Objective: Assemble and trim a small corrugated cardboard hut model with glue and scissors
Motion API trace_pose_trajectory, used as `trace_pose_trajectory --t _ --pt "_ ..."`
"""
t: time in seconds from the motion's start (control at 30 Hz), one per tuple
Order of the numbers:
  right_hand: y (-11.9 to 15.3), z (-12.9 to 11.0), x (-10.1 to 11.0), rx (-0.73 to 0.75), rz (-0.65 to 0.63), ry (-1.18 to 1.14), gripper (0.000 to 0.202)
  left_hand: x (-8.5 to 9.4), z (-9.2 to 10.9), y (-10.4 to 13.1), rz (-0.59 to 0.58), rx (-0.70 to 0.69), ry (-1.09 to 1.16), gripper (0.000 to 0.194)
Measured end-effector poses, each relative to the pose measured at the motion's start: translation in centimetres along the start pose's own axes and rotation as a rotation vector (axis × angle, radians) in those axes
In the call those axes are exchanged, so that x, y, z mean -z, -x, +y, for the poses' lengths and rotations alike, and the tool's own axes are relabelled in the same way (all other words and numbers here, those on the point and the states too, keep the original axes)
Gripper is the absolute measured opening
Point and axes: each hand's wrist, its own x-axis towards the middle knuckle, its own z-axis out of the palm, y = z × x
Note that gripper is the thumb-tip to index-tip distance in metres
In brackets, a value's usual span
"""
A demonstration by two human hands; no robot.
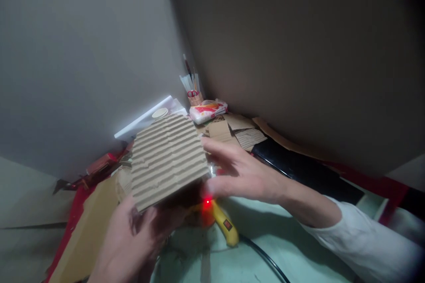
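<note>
A roughly square piece of corrugated cardboard (169, 159), ridges facing up, is held raised and tilted over the table. My left hand (136, 234) grips its near left edge, with the fingers partly under it. At its right edge is my right hand (239, 172), thumb and fingers closed against the side; the fingertips are slightly blurred. Just below the right hand lies a yellow glue gun (226, 223) with a switch and a black cable. A red light glows near its front, and its nozzle is hidden. What is under the cardboard is in dark shadow.
Behind are a pen holder (195, 98), a red and white packet (209, 111), white paper (146, 117) and cardboard scraps (219, 131). A black flat object (299, 168) lies at the right on the pale green table surface (272, 230). A large cardboard sheet (86, 230) is at left.
</note>
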Motion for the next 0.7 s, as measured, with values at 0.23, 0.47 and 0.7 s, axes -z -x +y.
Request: trace_pose_trajectory --t 0.23,0.47,0.7 --pt "0.1 0.1 0.0 0.012 -0.004 -0.071 0.066 -0.4 0.5 0.2 -0.021 0.04 0.112 0.064" --pt "0.1 -0.1 -0.2 -0.013 0.017 -0.132 0.065 -1.0 0.7 0.5 0.01 -0.001 0.077 0.058" --pt "-0.1 -0.6 -0.6 0.001 0.046 -0.017 0.064 -2.0 0.8 0.7 0.03 -0.015 0.132 0.061"
